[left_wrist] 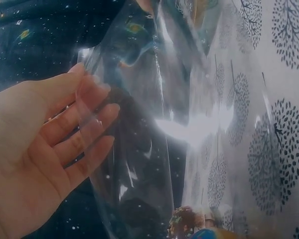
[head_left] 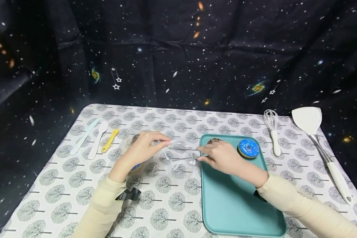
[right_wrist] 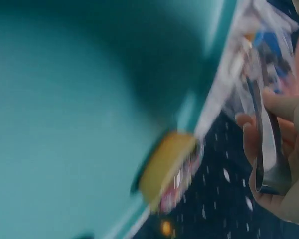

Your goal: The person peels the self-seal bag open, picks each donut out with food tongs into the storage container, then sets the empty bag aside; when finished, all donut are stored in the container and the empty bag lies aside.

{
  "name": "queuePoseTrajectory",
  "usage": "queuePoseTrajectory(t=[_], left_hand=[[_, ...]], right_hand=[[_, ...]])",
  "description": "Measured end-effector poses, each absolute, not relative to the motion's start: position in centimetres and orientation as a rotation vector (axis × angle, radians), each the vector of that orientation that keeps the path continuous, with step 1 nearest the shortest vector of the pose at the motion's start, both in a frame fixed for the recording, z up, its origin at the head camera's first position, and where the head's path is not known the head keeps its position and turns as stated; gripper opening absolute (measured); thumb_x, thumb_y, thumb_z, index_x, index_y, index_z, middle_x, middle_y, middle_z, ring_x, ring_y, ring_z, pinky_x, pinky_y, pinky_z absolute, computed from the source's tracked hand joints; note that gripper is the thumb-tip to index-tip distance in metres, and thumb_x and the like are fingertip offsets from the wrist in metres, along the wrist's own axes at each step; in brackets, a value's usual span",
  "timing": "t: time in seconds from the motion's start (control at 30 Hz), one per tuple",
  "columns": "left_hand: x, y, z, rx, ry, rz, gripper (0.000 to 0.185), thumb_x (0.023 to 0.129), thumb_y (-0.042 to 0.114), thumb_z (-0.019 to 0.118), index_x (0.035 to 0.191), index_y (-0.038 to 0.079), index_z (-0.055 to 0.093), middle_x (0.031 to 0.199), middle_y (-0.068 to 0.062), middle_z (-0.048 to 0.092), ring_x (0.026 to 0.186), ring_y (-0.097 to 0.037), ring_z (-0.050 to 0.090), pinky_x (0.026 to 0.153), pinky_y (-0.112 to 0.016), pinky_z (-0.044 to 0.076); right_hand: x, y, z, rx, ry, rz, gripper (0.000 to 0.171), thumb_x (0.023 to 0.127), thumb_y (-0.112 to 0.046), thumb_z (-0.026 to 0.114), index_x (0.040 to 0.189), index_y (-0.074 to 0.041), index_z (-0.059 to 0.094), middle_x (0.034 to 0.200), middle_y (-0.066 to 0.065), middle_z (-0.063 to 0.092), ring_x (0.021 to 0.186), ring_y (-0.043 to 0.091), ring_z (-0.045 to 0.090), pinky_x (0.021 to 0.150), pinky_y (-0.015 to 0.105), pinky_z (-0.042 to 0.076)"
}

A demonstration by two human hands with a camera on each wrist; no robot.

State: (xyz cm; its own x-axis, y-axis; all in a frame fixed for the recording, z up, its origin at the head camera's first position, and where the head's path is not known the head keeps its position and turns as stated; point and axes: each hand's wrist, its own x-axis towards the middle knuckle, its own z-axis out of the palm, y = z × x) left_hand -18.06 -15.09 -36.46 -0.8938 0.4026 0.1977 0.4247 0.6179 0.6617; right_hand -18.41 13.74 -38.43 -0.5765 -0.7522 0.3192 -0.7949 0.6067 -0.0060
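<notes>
One clear bag [left_wrist: 139, 174], edge pinched by left grip [head_left: 145, 148], film spread to its right. One pair of metal tongs [right_wrist: 271, 159], held in right grip [head_left: 223, 157], tips toward left grip. One blue doughnut [head_left: 244, 148], on tray [head_left: 235, 208], right of right grip. Hazard: slack film may snag the tips, tugging the bag from left pinch.

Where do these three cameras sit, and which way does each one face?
Head: worn on the head, facing forward and down at the tablecloth and tray; left hand, right hand and sleeves show.
Left wrist: worn on that wrist, looking at the clear bag the left hand pinches; mostly that hand shows.
Right wrist: worn there, facing the tray and metal tongs; mainly the right hand, gripping the tongs, shows.
Shared: the head and right-wrist views both show tray and tongs.
</notes>
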Motion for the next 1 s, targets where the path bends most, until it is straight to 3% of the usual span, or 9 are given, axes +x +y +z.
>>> queuePoseTrajectory(t=[0.2,0.33,0.4,0.53,0.63,0.87,1.0], left_hand=[[-17.9,-15.1,-36.2,-0.759,-2.762,-1.135,0.023,0.090,0.032,0.063,0.105,0.018,0.071,0.108,0.001,0.069,0.104,-0.018,0.063,0.094,-0.040,0.048],[-17.9,-15.5,-35.9,-0.757,-2.735,-1.136,0.022,0.089,0.031,0.063,0.104,0.017,0.072,0.104,0.002,0.070,0.099,-0.016,0.064,0.090,-0.038,0.051],[-17.9,-15.7,-35.9,-0.747,-2.721,-1.157,0.022,0.089,0.031,0.064,0.103,0.016,0.072,0.102,0.003,0.070,0.097,-0.015,0.064,0.088,-0.038,0.052],[-17.9,-16.1,-35.9,-0.745,-2.700,-1.207,0.020,0.089,0.030,0.064,0.103,0.017,0.072,0.102,0.005,0.070,0.096,-0.012,0.064,0.084,-0.037,0.053],[-17.9,-16.3,-35.9,-0.764,-2.679,-1.227,0.019,0.090,0.028,0.063,0.102,0.017,0.073,0.101,0.004,0.070,0.096,-0.012,0.064,0.083,-0.037,0.053],[-18.0,-16.4,-35.7,-0.770,-2.647,-1.232,0.017,0.090,0.027,0.064,0.100,0.017,0.073,0.099,0.005,0.070,0.093,-0.010,0.064,0.079,-0.034,0.054],[-18.0,-16.4,-35.7,-0.771,-2.630,-1.249,0.016,0.089,0.025,0.064,0.100,0.017,0.073,0.098,0.005,0.070,0.092,-0.010,0.064,0.079,-0.037,0.054]], right_hand=[[-18.3,10.2,-39.5,1.229,-2.640,0.241,0.039,0.088,-0.037,0.063,0.116,-0.009,0.066,0.085,-0.001,0.070,0.061,0.010,0.060,0.053,0.023,0.050],[-18.8,8.2,-39.6,1.185,-2.733,0.321,0.044,0.089,-0.038,0.062,0.118,-0.006,0.064,0.092,0.006,0.070,0.056,0.009,0.056,0.042,0.015,0.040],[-19.1,7.3,-39.7,1.174,-2.764,0.381,0.046,0.089,-0.039,0.061,0.118,-0.004,0.063,0.096,0.009,0.070,0.060,0.010,0.059,0.044,0.015,0.043],[-19.6,5.9,-39.7,1.183,-2.800,0.472,0.049,0.088,-0.040,0.062,0.120,-0.002,0.062,0.102,0.010,0.070,0.076,0.013,0.066,0.065,0.021,0.054],[-19.7,5.1,-39.6,1.187,-2.825,0.507,0.049,0.088,-0.038,0.063,0.120,-0.002,0.061,0.103,0.010,0.070,0.073,0.012,0.064,0.072,0.025,0.055],[-19.6,3.9,-39.4,1.147,-2.910,0.507,0.048,0.089,-0.034,0.062,0.124,-0.001,0.058,0.087,0.006,0.067,0.049,0.006,0.044,0.047,0.018,0.044],[-19.4,3.4,-39.1,1.136,-2.927,0.447,0.050,0.090,-0.034,0.061,0.126,-0.001,0.057,0.094,0.009,0.067,0.058,0.006,0.049,0.055,0.018,0.049]])
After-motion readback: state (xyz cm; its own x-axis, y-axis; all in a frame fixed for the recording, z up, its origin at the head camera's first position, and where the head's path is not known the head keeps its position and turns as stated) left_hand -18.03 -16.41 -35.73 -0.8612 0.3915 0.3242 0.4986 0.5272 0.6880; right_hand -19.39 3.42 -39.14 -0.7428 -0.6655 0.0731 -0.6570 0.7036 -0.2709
